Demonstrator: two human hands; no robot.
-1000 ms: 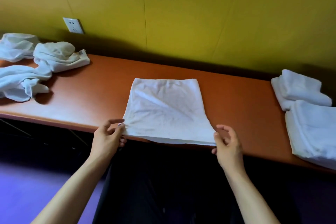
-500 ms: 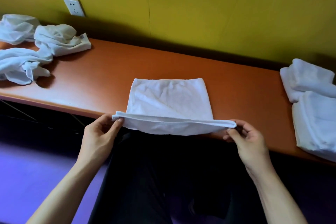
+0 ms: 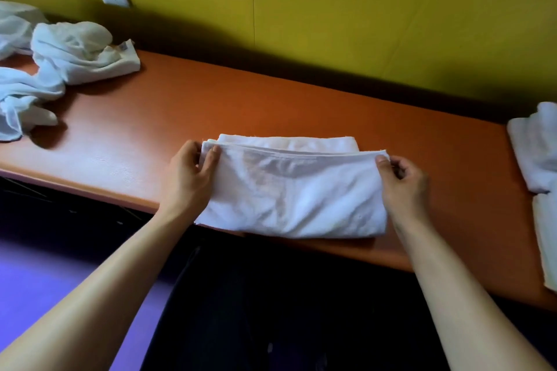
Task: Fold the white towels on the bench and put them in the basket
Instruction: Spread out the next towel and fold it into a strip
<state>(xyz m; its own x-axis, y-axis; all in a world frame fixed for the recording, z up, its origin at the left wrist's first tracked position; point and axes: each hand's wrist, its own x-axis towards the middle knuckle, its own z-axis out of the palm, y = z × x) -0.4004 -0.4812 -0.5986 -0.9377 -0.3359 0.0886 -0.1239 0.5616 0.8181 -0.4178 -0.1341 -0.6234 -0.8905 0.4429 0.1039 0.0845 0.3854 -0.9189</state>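
Yellow wall behind orange desk [image 3: 150,141]. Folded white towel [image 3: 295,196] at near desk edge, centre. Left hand [image 3: 188,178] pinching far-left corner; right hand [image 3: 402,182] pinching far-right corner. Crumpled towels [image 3: 69,54] at left; folded towel stack [image 3: 536,156] at right.
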